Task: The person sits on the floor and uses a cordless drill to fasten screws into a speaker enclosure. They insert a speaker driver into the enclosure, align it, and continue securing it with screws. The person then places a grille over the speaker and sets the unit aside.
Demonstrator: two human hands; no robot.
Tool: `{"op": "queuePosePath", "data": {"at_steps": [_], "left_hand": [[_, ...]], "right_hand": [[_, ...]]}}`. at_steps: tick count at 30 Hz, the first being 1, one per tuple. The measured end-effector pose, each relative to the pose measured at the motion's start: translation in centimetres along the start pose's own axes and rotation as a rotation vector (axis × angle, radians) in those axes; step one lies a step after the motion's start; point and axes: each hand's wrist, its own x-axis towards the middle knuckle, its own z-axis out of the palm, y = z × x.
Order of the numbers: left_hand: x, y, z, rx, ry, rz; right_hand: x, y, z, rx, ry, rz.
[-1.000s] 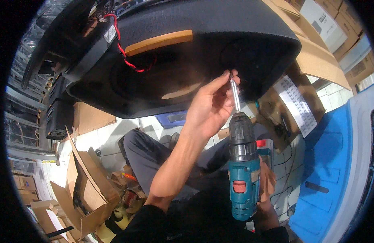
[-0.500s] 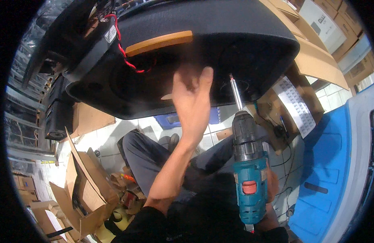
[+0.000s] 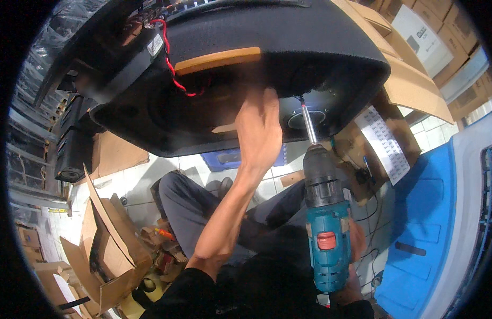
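Your right hand [image 3: 357,242]: wrapped round a teal-and-black drill [image 3: 331,244], metal bit holder [image 3: 309,125] pointing forward from the grip. Your left hand [image 3: 259,130]: left of the bit holder, finger closure unclear. Beyond both: black, grained, round-cornered cabinet [image 3: 299,34]. Right of the grip: blue moulded panel [image 3: 421,223]. Underneath: white tiled floor [image 3: 142,212].

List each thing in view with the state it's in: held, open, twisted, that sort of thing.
Teal and black power drill: gripped by the right hand, silver metal bit fitted.
Left hand: raised at the black, box-shaped cabinet; fingers blurred, whether holding anything is unclear.
Red and black wires: twisted together.
Brown cardboard box at lower left: open, flaps raised.
White printed paper sheet: unfolded.
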Motion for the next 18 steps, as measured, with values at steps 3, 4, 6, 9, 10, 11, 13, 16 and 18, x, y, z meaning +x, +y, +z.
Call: {"op": "queuePosePath", "data": {"at_steps": [3,4,6,9,10,11,13,16,18], "left_hand": [[0.1,-0.2,0.2,0.029,0.066,0.063],[0.1,-0.3,0.3,0.025,0.067,0.064],[0.1,-0.5,0.3,0.016,0.068,0.066],[0.0,-0.5,0.0,0.045,0.027,0.028],[-0.2,-0.5,-0.1,0.022,0.027,0.027],[-0.4,-0.5,-0.2,-0.003,0.024,0.025],[-1.2,-0.6,-0.5,-0.05,0.051,-0.025],[-4.1,-1.1,-1.9,-0.319,0.041,-0.191],[-6.3,-2.0,-3.3,-0.503,-0.048,-0.39]], "right_hand": [[0.1,0.2,0.2,0.138,-0.015,-0.02],[0.2,0.3,0.7,0.115,0.025,-0.045],[0.1,0.2,1.0,0.147,0.014,0.057],[0.4,-0.1,1.0,0.165,-0.047,0.189],[0.8,0.2,1.0,0.072,-0.002,0.065],[1.1,0.3,0.8,-0.035,0.012,-0.034],[1.2,0.4,0.2,0.004,-0.014,-0.034],[-0.3,0.1,-1.6,0.115,-0.198,0.119],[-2.3,0.1,-2.3,0.257,-0.273,0.196]]}}
